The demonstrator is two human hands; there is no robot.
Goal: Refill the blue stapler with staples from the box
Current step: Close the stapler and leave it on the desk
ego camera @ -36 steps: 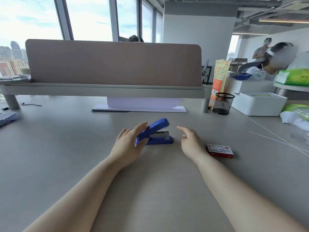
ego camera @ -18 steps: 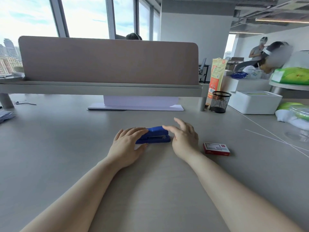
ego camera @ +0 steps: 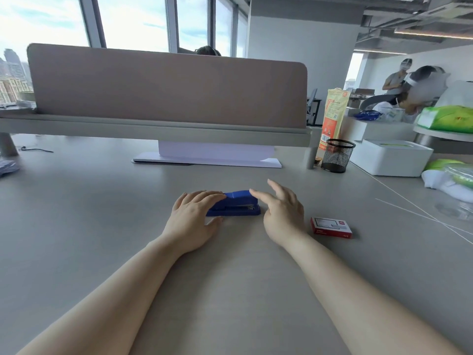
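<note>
The blue stapler [ego camera: 239, 205] lies closed and flat on the grey desk [ego camera: 102, 226], in the middle of the view. My left hand [ego camera: 194, 216] covers its rear end, fingers over the top and thumb at the near side, holding it down. My right hand [ego camera: 282, 211] hovers at the stapler's front end with fingers spread and nothing in it; the index fingertip is just above the stapler's top. The red and white staple box [ego camera: 331, 227] lies closed on the desk to the right of my right hand.
A desk divider panel [ego camera: 166, 90] on a raised shelf spans the back, with white paper [ego camera: 212, 156] beneath it. A black mesh pen cup [ego camera: 337, 156], an orange bag and a white box [ego camera: 391, 160] stand at the back right. People are in the far right background.
The stapler's top stood raised a second ago; it came down shut under both hands. My right hand has since lifted off the front end and spread its fingers.
</note>
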